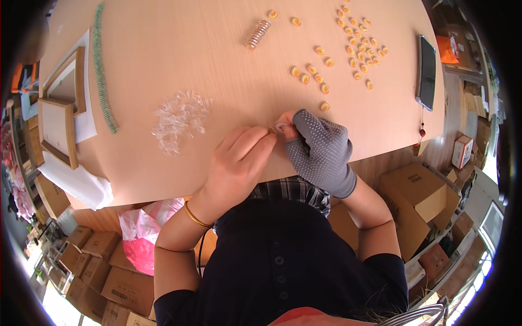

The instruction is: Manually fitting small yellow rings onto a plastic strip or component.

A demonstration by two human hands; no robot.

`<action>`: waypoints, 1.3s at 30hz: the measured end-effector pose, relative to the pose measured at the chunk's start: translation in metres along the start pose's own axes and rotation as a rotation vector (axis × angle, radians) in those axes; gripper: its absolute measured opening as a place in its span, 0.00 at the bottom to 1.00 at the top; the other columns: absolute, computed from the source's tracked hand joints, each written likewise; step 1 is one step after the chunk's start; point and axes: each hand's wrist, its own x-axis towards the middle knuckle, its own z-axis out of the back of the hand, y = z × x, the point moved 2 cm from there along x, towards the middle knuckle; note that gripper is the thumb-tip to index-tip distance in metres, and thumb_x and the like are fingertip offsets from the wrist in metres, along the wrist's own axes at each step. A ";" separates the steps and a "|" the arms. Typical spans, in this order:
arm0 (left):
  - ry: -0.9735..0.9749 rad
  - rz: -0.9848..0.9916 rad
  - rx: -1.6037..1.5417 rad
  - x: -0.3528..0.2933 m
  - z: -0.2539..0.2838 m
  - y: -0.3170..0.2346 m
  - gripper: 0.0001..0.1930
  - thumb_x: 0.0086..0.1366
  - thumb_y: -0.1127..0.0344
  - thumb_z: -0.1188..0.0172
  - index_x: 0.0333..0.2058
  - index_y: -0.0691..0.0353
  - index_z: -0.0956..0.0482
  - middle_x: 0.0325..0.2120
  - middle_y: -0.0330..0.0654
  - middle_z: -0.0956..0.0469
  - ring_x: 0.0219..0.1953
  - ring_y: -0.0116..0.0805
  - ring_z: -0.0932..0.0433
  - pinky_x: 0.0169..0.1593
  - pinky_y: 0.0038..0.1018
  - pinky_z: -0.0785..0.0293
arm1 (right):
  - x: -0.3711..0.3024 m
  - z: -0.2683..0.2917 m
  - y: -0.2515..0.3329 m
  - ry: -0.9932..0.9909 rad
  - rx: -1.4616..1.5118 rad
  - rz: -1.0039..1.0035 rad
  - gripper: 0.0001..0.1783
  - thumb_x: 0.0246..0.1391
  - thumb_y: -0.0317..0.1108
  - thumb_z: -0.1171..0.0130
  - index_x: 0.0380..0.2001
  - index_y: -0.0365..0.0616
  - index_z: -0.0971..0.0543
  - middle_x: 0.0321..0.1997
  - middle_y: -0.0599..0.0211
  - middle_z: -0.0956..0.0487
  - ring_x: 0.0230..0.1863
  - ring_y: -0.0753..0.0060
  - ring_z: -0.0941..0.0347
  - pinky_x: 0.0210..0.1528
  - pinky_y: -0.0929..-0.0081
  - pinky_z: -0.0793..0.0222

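Observation:
My left hand [239, 157], bare with a gold bangle at the wrist, is closed in a pinch near the table's front edge. Its fingertips meet those of my right hand [323, 152], which wears a grey dotted glove with bare fingertips showing. My right hand is closed too, on a small whitish piece [280, 127] whose kind is too small to tell. Left of the hands lies a loose pile of small clear plastic pieces [179, 120]. Beyond the right hand, several small round orange-yellow pieces [324, 106] are scattered over the table.
On the wooden table [217, 70] lie a ribbed coppery cylinder [258, 34], a long green strand [99, 65] and wooden frames [56, 127] at the left. A dark phone [427, 73] rests at the right edge. Cardboard boxes [416, 187] stand on the floor, with a pink-and-white bag [140, 247] below the table.

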 end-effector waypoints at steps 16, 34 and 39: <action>0.031 -0.028 0.033 0.000 0.001 -0.001 0.17 0.51 0.80 0.35 0.42 0.68 0.18 0.41 0.45 0.22 0.41 0.42 0.19 0.44 0.34 0.19 | 0.001 0.002 -0.002 0.111 -0.042 0.065 0.16 0.48 0.23 0.33 0.41 0.45 0.22 0.29 0.67 0.19 0.28 0.56 0.19 0.31 0.66 0.23; -0.006 -0.033 0.016 0.001 -0.001 0.000 0.13 0.55 0.82 0.29 0.39 0.68 0.17 0.39 0.44 0.21 0.36 0.44 0.19 0.38 0.35 0.21 | 0.004 0.001 -0.001 0.083 0.011 0.056 0.05 0.58 0.22 0.36 0.38 0.41 0.20 0.28 0.59 0.19 0.26 0.54 0.20 0.29 0.66 0.24; -0.007 -0.035 0.025 0.000 -0.002 0.001 0.12 0.55 0.82 0.29 0.39 0.68 0.18 0.38 0.44 0.21 0.36 0.43 0.20 0.38 0.35 0.21 | 0.001 -0.003 -0.006 -0.017 0.054 0.018 0.10 0.54 0.23 0.34 0.39 0.45 0.21 0.26 0.63 0.20 0.26 0.55 0.19 0.29 0.65 0.24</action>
